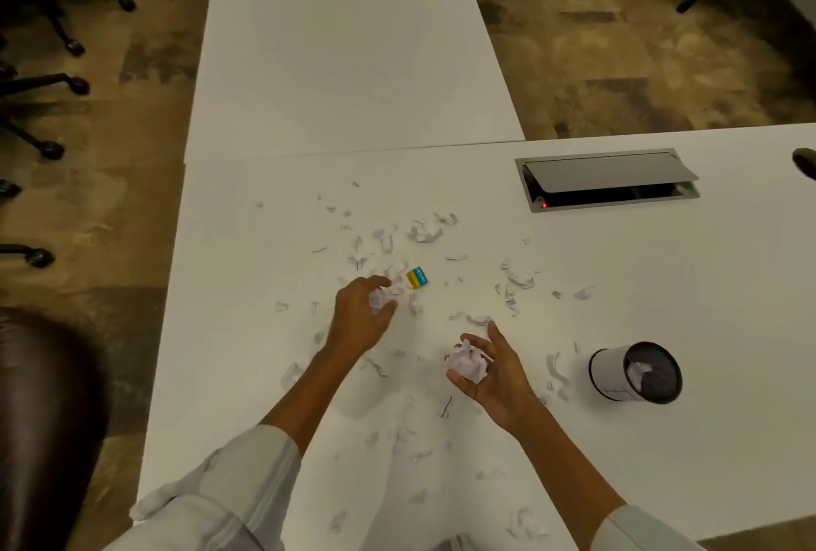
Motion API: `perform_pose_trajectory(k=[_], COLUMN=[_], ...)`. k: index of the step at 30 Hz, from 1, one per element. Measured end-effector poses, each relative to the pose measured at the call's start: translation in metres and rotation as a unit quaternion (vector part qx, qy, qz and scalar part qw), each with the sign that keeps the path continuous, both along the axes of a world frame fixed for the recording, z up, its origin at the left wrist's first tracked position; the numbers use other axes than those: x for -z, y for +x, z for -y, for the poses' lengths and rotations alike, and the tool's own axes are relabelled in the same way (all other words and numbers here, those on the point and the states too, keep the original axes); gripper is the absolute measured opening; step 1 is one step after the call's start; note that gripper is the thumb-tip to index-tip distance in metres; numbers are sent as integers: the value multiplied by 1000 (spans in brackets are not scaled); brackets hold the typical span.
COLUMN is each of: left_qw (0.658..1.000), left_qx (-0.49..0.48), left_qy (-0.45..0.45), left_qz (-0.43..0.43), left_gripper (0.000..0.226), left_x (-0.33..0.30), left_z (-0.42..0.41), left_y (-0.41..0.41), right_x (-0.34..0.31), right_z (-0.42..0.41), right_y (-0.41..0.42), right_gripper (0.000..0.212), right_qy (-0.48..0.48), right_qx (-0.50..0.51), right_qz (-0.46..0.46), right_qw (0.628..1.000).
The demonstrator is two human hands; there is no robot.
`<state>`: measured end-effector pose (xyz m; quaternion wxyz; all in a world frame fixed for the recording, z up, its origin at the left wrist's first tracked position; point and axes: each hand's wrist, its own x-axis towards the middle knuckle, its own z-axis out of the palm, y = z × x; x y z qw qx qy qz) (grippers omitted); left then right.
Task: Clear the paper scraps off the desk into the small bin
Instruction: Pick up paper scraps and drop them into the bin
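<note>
Bin (611, 374): crumpled paper inside | hands: left (360, 318), right (494, 369) each clutch scraps

My left hand (360, 321) and right hand (494, 378) are bare, no rings or watch showing. Both forearms are uncovered; my pale grey-white shirt sleeves (247, 475) are pushed up and bunched in soft folds near the elbows.
</note>
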<state>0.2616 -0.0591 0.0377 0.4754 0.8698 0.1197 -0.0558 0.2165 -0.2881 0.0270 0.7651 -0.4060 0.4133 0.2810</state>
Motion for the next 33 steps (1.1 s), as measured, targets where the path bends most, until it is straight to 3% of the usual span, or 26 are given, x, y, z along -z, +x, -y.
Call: perform_pose_trajectory(k=[2, 7, 11, 15, 17, 19, 20, 22, 25, 33], left_qw=[997, 984, 973, 977, 984, 983, 977, 959, 940, 950], left_qx=[36, 133, 211, 206, 170, 145, 141, 152, 175, 152], left_qy=[-70, -101, -65, -20, 12, 85, 128, 197, 247, 234], left_qz=[2, -63, -66, -49, -53, -73, -92, -133, -156, -138], left_gripper=[48, 82, 109, 117, 115, 110, 109, 109, 111, 115], left_x=[-12, -21, -16, -8, 0, 12, 18, 27, 32, 36], left_z=[40, 118, 140, 131, 120, 107, 101, 92, 85, 69], left_y=[-20, -62, -76, -74, -69, -65, -64, -65, -79, -145], right_x=[0, -7, -15, -38, -51, -60, -63, -62, -50, -32], right_z=[-3, 2, 28, 78, 113, 148, 164, 188, 207, 205], right_y=[-2, -9, -16, -19, -20, -22, -23, -25, -24, -30], right_gripper=[53, 41, 26, 20, 23, 27, 29, 32, 38, 52], right_qy=[5, -16, -70, -129, -280, -493, -562, -616, -633, -657], right_qx=[5, -63, -51, 24, 17, -25, -38, -49, -95, -143], right_qz=[8, 115, 122, 156, 193, 218, 233, 259, 275, 255], right_qw=[1000, 991, 989, 979, 940, 842, 793, 742, 717, 695])
